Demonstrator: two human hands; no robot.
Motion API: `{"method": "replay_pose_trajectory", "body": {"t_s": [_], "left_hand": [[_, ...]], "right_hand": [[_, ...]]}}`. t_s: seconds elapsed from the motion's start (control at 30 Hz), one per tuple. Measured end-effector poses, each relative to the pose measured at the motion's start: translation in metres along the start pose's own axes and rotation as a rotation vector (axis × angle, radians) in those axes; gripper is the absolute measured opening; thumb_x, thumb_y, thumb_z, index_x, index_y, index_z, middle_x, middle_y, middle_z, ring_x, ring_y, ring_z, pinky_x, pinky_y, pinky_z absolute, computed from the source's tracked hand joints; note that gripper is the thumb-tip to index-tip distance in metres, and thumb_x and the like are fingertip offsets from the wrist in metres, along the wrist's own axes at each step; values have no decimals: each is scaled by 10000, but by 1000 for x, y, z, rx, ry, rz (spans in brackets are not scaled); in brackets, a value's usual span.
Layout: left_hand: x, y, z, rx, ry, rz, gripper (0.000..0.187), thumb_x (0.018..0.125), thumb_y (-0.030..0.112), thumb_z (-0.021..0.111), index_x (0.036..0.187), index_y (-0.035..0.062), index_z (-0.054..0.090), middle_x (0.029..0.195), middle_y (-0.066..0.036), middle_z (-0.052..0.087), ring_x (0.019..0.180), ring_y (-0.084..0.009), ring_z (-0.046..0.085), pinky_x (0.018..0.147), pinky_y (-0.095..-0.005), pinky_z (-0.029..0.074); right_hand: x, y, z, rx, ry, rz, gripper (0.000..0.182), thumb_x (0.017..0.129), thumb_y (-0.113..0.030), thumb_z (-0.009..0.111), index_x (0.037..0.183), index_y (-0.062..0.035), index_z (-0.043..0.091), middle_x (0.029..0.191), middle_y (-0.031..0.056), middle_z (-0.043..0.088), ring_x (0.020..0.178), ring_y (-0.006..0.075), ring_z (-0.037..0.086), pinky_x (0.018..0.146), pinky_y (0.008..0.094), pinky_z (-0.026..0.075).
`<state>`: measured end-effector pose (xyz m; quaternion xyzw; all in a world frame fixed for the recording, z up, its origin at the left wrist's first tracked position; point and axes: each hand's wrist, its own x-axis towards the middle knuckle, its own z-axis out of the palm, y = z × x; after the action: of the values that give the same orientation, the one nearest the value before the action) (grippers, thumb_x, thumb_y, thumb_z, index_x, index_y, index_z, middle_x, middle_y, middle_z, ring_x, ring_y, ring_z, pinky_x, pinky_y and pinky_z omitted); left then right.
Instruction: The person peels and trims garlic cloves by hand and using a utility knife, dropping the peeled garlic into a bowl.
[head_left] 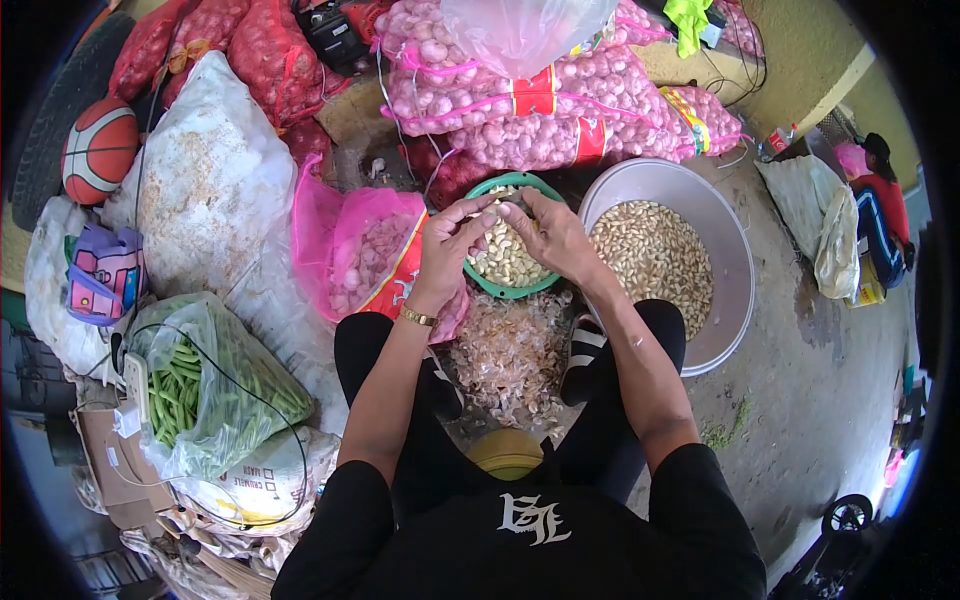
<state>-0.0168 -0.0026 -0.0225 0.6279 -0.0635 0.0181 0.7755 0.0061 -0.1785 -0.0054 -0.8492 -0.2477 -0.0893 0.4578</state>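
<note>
My left hand [452,245] and my right hand [556,238] meet above a green basin [510,292] of peeled garlic cloves [500,258]. The left fingers pinch a small pale garlic clove [491,208]. The right fingers are closed close beside it, around something dark and thin that I cannot make out. Right of the basin stands a large grey tub [735,270] with many unpeeled garlic cloves [655,255] in it. Below the basin, between my shoes, lies a heap of garlic skins [510,350]. An opened pink mesh bag of garlic [370,245] leans to the left.
Full pink mesh sacks of garlic [520,110] are piled ahead. At left are a white sack [205,170], a basketball [100,150], and a plastic bag of green beans [215,390] with a cable across it. Another person [880,210] sits far right.
</note>
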Motion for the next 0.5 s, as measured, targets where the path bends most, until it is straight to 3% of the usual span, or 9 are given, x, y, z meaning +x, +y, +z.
{"method": "replay_pose_trajectory", "body": {"t_s": [0.07, 0.2, 0.37, 0.5], "left_hand": [[0, 0, 0, 5, -6, 1, 262, 895, 134, 660, 1139, 37, 663, 878, 37, 630, 615, -14, 473, 521, -172, 365], [1, -1, -1, 17, -20, 17, 255, 898, 127, 653, 1140, 45, 666, 915, 35, 632, 637, -15, 485, 535, -167, 379], [-1, 3, -2, 74, -46, 33, 242, 907, 115, 638, 1133, 33, 666, 976, 17, 631, 664, -24, 502, 556, -173, 408], [-1, 0, -4, 77, -72, 64, 222, 898, 136, 653, 1091, 27, 661, 910, 15, 612, 643, -26, 513, 554, -185, 403]], "right_hand": [[0, 0, 0, -28, -27, -1, 359, 967, -331, 546, 1031, 22, 574, 817, 216, 595, 759, 356, 609, 671, 409, 448], [0, -1, 1, -13, -71, 46, 352, 974, -320, 534, 1041, 23, 575, 805, 217, 586, 762, 360, 591, 683, 409, 445], [1, 2, 4, 149, -126, -1, 338, 989, -296, 512, 1018, 32, 589, 770, 181, 575, 713, 259, 552, 676, 372, 441], [2, 3, 5, 177, -144, 14, 331, 995, -280, 501, 990, 34, 604, 756, 158, 574, 706, 216, 536, 671, 355, 438]]}}
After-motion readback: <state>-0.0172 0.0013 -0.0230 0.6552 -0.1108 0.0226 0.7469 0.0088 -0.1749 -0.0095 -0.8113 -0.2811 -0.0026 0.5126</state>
